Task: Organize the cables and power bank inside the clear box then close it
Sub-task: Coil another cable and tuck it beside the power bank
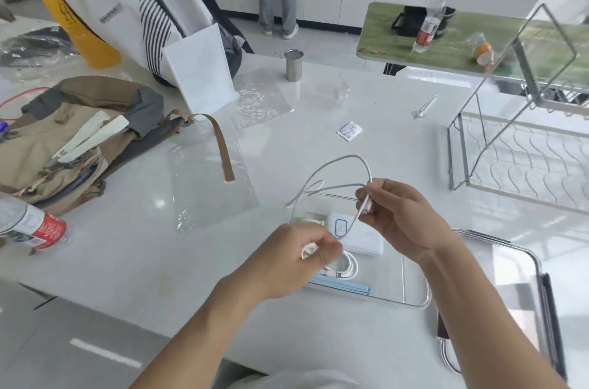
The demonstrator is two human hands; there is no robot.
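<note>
You're mid-task, by my read roughly halfway. The power bank point(357, 234) is already in the clear box point(414, 299), lying flat toward the far side. Near the front wall there's a coiled white cable point(345, 267) in the box, and blue flat items point(341, 286) sit along the front edge; can't tell what those are.

Still out: the grey cable point(338, 165) you're working on. Your right hand point(398, 219) pinches it near one plug end, fingers curled round it, held above the box. Your left hand point(299, 258) grips the cable lower down, fingers closed on it; looks like you're starting a coil, but the hand is blurred so I can't confirm any loops. The rest of the cable arcs up and away over the table point(318, 108), with its free end hanging down just beyond the box's far-left corner.

Left to do, as I judge it: finish coiling the grey cable, drop it in the free space on the right of the box, then fit the lid point(510, 277), which lies just beside the box on your right, not on it. Box is open.
</note>
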